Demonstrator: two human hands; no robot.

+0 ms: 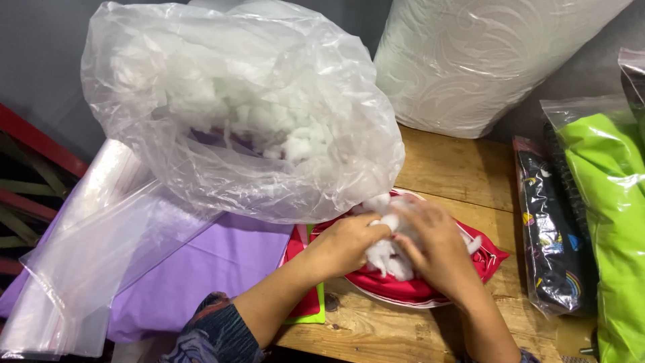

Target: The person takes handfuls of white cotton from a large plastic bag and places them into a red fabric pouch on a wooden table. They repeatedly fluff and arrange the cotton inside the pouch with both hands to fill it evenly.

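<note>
My left hand (pixel 351 243) and right hand (pixel 435 250) both close on a clump of white fibre stuffing (pixel 388 254), pressing it into the red fabric cover (pixel 487 255) on the wooden table (pixel 457 168); the cover lies mostly flat, so I judge filling barely begun; beyond, the clear plastic bag of stuffing (pixel 242 107) holds plenty; packed green cushions (pixel 605 202) stand at right.

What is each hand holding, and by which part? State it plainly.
Both the left hand and the right hand grip a clump of white stuffing, one on each side, over the red fabric cover.
</note>
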